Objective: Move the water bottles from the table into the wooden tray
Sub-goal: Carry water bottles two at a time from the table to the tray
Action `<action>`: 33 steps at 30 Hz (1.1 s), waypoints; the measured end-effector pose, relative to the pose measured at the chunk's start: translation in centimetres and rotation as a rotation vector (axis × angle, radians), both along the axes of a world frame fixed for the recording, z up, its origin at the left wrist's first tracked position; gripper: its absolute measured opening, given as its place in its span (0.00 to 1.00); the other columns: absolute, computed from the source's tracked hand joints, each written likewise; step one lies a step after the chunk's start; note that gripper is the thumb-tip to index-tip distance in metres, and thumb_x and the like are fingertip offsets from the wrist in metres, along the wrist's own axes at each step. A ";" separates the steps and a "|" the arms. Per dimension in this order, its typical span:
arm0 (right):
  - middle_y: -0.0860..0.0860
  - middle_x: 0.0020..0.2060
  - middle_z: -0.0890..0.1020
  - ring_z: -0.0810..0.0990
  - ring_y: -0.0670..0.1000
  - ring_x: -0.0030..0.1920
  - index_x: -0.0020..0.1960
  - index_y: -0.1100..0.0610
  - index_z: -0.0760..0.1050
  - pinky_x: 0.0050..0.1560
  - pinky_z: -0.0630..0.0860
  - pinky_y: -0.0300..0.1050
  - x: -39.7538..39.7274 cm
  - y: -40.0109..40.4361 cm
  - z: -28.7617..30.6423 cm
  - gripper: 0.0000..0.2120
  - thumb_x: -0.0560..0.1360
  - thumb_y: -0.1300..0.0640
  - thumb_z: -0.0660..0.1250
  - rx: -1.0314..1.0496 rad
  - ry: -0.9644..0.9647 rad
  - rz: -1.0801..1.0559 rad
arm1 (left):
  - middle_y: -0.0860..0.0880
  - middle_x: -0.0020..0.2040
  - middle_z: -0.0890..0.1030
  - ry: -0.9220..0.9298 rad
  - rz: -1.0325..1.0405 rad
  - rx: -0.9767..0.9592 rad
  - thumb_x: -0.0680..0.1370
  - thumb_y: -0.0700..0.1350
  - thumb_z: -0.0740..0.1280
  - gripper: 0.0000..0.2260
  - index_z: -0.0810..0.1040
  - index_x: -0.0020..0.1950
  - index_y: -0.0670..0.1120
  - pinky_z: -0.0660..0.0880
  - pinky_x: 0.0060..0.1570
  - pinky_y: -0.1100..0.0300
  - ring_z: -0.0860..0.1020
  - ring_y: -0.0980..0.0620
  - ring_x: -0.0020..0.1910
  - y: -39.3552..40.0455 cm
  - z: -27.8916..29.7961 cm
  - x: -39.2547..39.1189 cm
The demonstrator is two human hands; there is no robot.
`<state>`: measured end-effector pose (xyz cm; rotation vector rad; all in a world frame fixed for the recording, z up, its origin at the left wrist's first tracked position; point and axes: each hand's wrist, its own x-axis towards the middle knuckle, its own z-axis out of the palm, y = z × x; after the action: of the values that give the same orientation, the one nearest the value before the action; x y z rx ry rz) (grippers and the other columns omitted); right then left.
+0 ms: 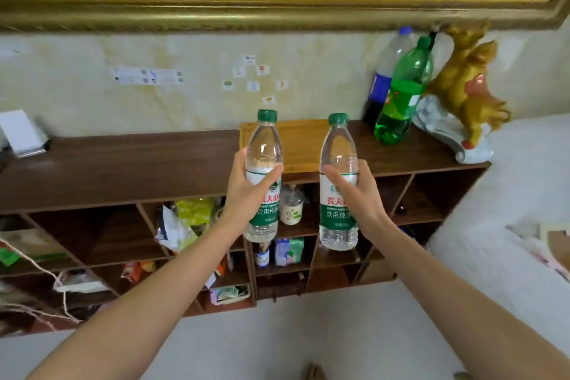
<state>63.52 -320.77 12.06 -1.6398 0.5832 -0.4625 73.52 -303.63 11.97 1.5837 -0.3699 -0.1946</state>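
Water bottles are being held upright in front of the worktop (123, 163): left hand (246, 194) is gripping the left bottle (263, 176), right hand (354, 194) is gripping the right bottle (338, 182). Wooden tray (299, 145) is sitting at the worktop's front edge behind them.

Left bottle (264, 176) label: red "农夫山", white "饮用纯净" on green band. Right bottle (338, 185) label: "农夫", "饮用纯净"; remainder covered by hands. Wall stickers (148, 75) illegible.

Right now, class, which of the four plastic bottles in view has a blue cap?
The tall dark-cola bottle at the back, behind the green soda bottle; the others have green caps.
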 end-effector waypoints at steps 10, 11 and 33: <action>0.47 0.49 0.82 0.82 0.48 0.49 0.58 0.54 0.68 0.51 0.81 0.52 18.0 -14.0 0.8 0.27 0.66 0.49 0.78 -0.248 0.073 0.062 | 0.52 0.59 0.76 -0.110 0.122 0.164 0.66 0.51 0.78 0.29 0.65 0.59 0.59 0.76 0.60 0.49 0.77 0.56 0.58 -12.8 -0.1 15.5; 0.48 0.49 0.81 0.82 0.49 0.49 0.58 0.54 0.68 0.50 0.81 0.52 19.4 -14.8 0.7 0.29 0.65 0.49 0.79 -0.292 0.090 0.061 | 0.53 0.58 0.76 -0.135 0.115 0.176 0.66 0.52 0.78 0.30 0.65 0.61 0.57 0.76 0.59 0.50 0.77 0.56 0.57 -13.8 -0.3 16.9; 0.42 0.47 0.76 0.78 0.41 0.46 0.66 0.55 0.63 0.41 0.73 0.30 35.7 -26.0 -2.6 0.36 0.65 0.58 0.79 -0.304 0.149 0.108 | 0.56 0.51 0.75 -0.086 0.066 0.283 0.67 0.44 0.79 0.31 0.62 0.61 0.50 0.79 0.55 0.51 0.78 0.61 0.49 -26.5 -4.7 32.7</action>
<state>99.18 -346.74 9.44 -1.9987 0.5505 -0.3639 106.19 -330.13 7.28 1.8850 -0.3680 -0.1317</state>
